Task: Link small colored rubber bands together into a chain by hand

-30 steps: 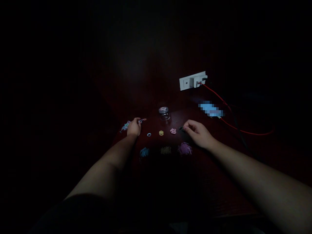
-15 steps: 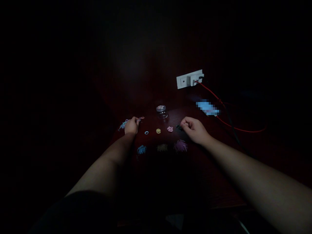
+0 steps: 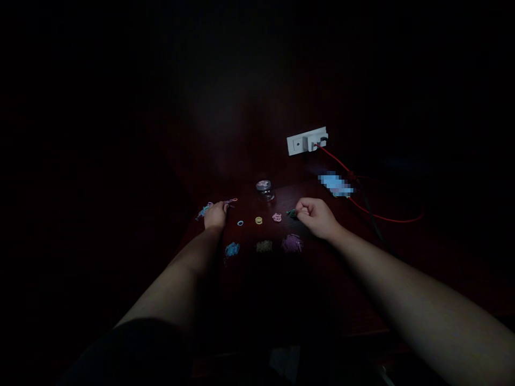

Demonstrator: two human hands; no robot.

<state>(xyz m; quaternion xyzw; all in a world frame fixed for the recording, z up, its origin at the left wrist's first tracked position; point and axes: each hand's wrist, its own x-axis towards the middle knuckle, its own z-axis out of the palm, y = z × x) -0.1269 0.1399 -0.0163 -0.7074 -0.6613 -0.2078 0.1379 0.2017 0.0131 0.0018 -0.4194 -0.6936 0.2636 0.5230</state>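
On a dark reddish table [image 3: 249,209], small elastic-looking bands are laid out in groups by colour. The left hand [image 3: 216,215] is laid palm down at the far left, against a loose heap of mixed pastel bands [image 3: 203,211]; its fingers are bent, and whether a band is gripped cannot be told. A few pink and orange bands [image 3: 234,200] are seen just beyond its fingertips. The right hand [image 3: 316,217] is curled, thumb against fingers, at a small cluster of dark green bands [image 3: 291,213]; whether one is pinched is hidden by the fingers.

Between the hands, a single light blue ring-shaped band [image 3: 240,223], a yellow clump of bands [image 3: 258,220] and a pink clump of bands [image 3: 277,217] are set in a row. Nearer, a blue heap [image 3: 232,249], a dull yellowish heap [image 3: 264,246] and a purple heap [image 3: 292,243] are spread. A clear lidded jar [image 3: 264,192] is stood on the far side.

In the poor light, the green bands could easily be missed or miscounted, being barely set off from the dark surface. The pink clump could be brushed into the green by the right knuckles, since the two lie close. The nearer heaps could be scattered by a dragged wrist, and several tangled bands could be pulled from the mixed heap at once.
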